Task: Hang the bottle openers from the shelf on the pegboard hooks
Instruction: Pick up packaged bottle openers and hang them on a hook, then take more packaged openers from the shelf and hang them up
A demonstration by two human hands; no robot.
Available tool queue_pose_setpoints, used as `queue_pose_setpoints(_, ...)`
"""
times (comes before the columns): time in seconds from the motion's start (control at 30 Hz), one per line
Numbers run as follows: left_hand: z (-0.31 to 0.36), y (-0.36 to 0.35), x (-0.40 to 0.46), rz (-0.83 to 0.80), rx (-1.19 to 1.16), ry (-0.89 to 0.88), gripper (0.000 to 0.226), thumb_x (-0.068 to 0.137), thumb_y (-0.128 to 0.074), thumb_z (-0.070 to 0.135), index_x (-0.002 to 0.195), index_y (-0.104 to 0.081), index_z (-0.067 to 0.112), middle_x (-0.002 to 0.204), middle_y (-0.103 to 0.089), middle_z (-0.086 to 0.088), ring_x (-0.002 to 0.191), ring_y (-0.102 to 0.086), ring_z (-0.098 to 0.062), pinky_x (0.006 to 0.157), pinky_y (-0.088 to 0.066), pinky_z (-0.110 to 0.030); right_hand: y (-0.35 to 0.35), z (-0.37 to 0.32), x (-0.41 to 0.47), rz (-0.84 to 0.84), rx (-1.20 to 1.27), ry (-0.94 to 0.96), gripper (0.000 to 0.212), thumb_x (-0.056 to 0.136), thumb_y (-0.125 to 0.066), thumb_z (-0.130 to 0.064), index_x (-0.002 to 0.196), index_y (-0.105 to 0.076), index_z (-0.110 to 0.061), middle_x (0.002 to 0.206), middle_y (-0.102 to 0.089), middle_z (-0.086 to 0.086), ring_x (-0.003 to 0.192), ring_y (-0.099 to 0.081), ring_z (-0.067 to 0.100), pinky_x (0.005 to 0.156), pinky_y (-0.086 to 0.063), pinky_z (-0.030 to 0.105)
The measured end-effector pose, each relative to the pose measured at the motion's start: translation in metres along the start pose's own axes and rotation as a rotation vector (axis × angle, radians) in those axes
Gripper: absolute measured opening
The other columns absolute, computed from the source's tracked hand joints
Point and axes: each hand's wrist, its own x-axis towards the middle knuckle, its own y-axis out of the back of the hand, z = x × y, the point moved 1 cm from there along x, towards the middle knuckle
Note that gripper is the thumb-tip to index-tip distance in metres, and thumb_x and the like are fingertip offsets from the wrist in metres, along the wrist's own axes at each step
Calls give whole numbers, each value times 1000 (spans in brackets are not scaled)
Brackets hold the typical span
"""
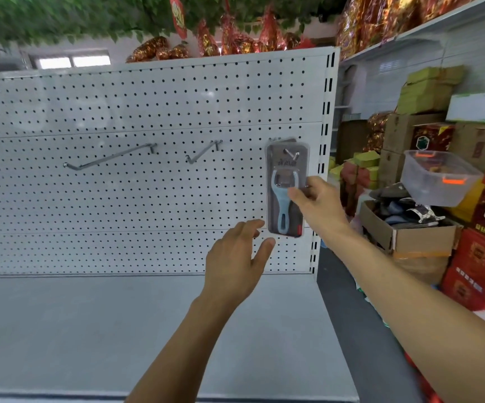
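Three metal hooks stood out from the white pegboard (148, 112) in a row: a long hook (110, 158) to the left, a shorter hook (203, 155) in the middle, and a rightmost hook (291, 154) near the board's right edge that carried the packaged bottle opener (285, 189). That clear blister pack hung flat against the board with its long axis vertical, the hook's tip poking through the hole at its top; the opener inside was pale blue, its forked metal head pointing up and its handle pointing down. More packaging seemed to sit behind the front pack, but how many could not be told. On the pack's right edge, at about mid-height, the right hand (319, 206) pinched it with its fingers (298, 196). Just below and to the left, the left hand (235, 261) was released, its fingers (254, 228) loosely spread, the tips close by the pack's lower left corner; contact could not be told. Beneath both hands lay the grey shelf (90, 330). Right of the shelving unit stood stacked red and brown cartons (479, 257), an open cardboard box (410, 237) of dark items, and a clear plastic tub (436, 178) with orange clips.
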Motion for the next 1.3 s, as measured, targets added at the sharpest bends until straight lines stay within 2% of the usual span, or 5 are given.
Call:
queue_pose_setpoints(0.23, -14, -15, -29, -15, 37, 13, 47, 98, -40, 50, 137, -47, 25, 130, -58, 6, 116, -54, -15, 93, -45, -34, -1, 59, -63, -124, -291, -72, 45, 94, -57, -31, 136, -48, -17, 132, -54, 1, 116, -53, 17, 96, -44, 35)
queue_pose_setpoints(0.53, -41, -21, -110, -40, 85, 105, 56, 95, -33, 56, 136, -49, 21, 127, -62, 1, 112, -59, -20, 91, -46, -35, -31, 73, -169, -317, -439, 181, 33, 95, -55, -29, 128, -53, -24, 132, -55, -7, 122, -50, 14, 103, -40, 36)
queue_pose_setpoints(1.0, -151, 50, -241, -33, 65, 497, 55, 92, -33, 59, 136, -47, 30, 128, -60, 9, 113, -58, -9, 94, -50, -31, -176, 54, -265, -622, -366, 221, 31, 95, -55, -32, 124, -57, -26, 121, -60, -13, 105, -58, 2, 82, -42, 15)
queue_pose_setpoints(1.2, -244, 126, -289, -55, 129, 628, 56, 90, -33, 60, 137, -45, 31, 125, -62, 9, 111, -59, -7, 89, -49, -25, -296, 20, -306, -754, -307, 211, 28, 95, -54, -32, 122, -56, -26, 115, -61, -14, 102, -59, 6, 83, -53, 29)
queue_pose_setpoints(1.3, -299, 170, -309, -75, 157, 674, 53, 91, -36, 58, 136, -45, 31, 126, -63, 7, 110, -60, -9, 88, -50, -23, -365, -2, -328, -806, -296, 229, 28, 95, -55, -31, 122, -56, -24, 116, -62, -12, 103, -60, 7, 80, -48, 23)
